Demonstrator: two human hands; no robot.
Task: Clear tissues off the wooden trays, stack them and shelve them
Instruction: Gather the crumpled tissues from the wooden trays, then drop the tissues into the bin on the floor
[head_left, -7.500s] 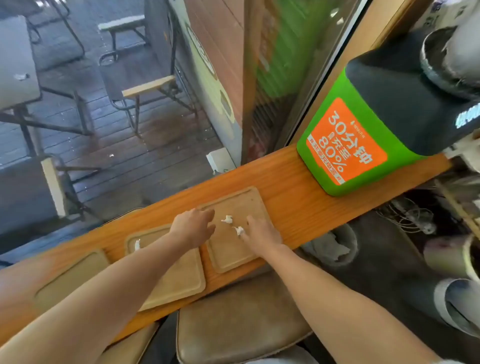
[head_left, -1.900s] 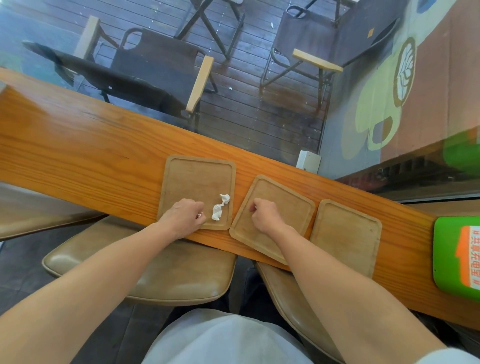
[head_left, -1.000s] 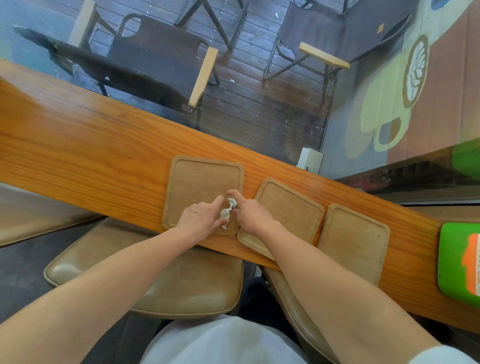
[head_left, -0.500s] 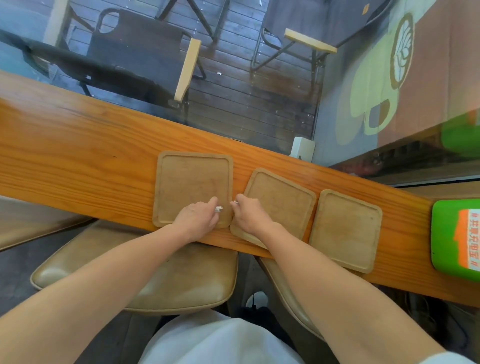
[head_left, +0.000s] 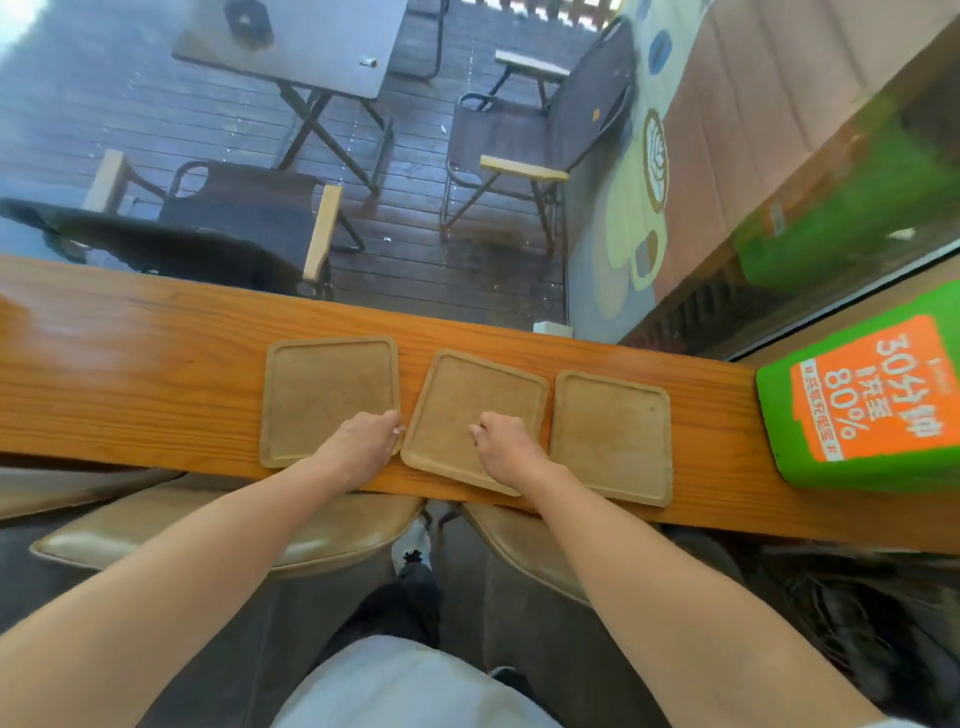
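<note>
Three bare wooden trays lie side by side on the wooden counter (head_left: 130, 374): a left tray (head_left: 327, 384), a skewed middle tray (head_left: 467, 395) and a right tray (head_left: 613, 431). My left hand (head_left: 363, 441) rests on the left tray's near right corner, closed, with a scrap of white tissue (head_left: 399, 430) showing at its fingertips. My right hand (head_left: 506, 447) sits as a fist on the middle tray; the tissue it pinched is hidden inside the fist.
A green and orange box (head_left: 862, 395) stands on the counter at the right. Two tan stool seats (head_left: 291, 530) sit below the counter's near edge. Beyond the glass are folding chairs (head_left: 249, 228) and a table (head_left: 291, 47) on dark decking.
Both hands pinched the tissue off the left tray and closed on it. They have since drawn apart, the right hand going back over the middle tray. All three trays now lie bare.
</note>
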